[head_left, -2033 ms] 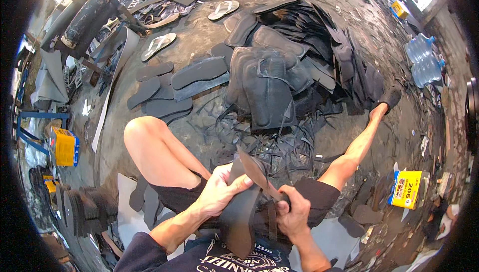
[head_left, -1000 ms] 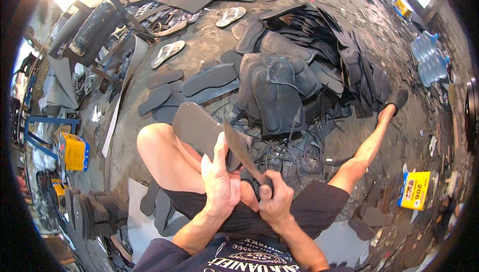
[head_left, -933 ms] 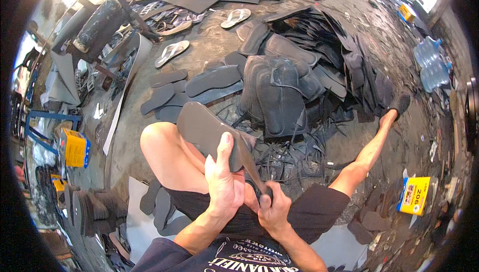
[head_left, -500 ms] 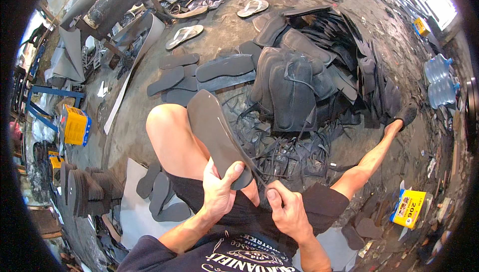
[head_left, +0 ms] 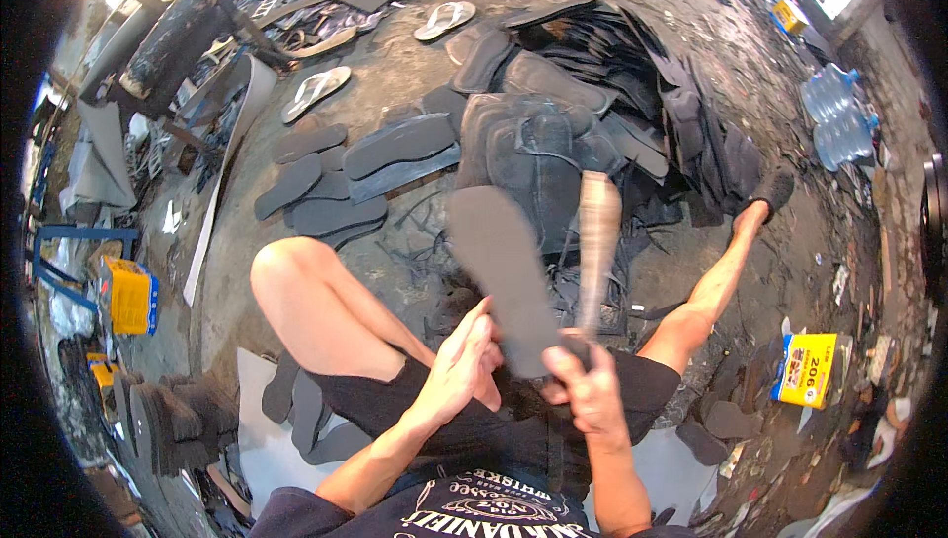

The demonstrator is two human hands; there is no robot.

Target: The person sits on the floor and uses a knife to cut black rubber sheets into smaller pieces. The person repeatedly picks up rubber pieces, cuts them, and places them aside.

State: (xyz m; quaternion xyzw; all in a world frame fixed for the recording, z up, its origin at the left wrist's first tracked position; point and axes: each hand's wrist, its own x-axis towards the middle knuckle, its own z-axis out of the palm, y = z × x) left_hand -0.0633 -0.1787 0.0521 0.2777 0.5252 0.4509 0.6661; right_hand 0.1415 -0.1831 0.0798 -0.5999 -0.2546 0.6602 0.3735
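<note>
A dark grey shoe sole (head_left: 502,267), slightly blurred, stands tilted in front of me, its narrow lower end meeting my right hand (head_left: 590,385). That hand is closed round the dark handle of what looks like a long-bladed knife (head_left: 598,242), smeared by motion and pointing up. Whether its fingers also pinch the sole I cannot tell. My left hand (head_left: 462,365) is at the sole's left edge, fingers stretched upward and thumb apart, not wrapped round it.
Stacked dark sole sheets (head_left: 523,133) and cut scraps lie ahead. Several loose soles (head_left: 400,148) and two sandals (head_left: 316,94) are front left. More soles (head_left: 163,424) stand at lower left. Yellow containers (head_left: 808,370) flank both sides; clear bottles (head_left: 837,115) are far right.
The sole has shifted right and turned more upright, its lower end moving from my left hand to beside my right. The thin strip at its edge no longer shows; the knife now points up.
</note>
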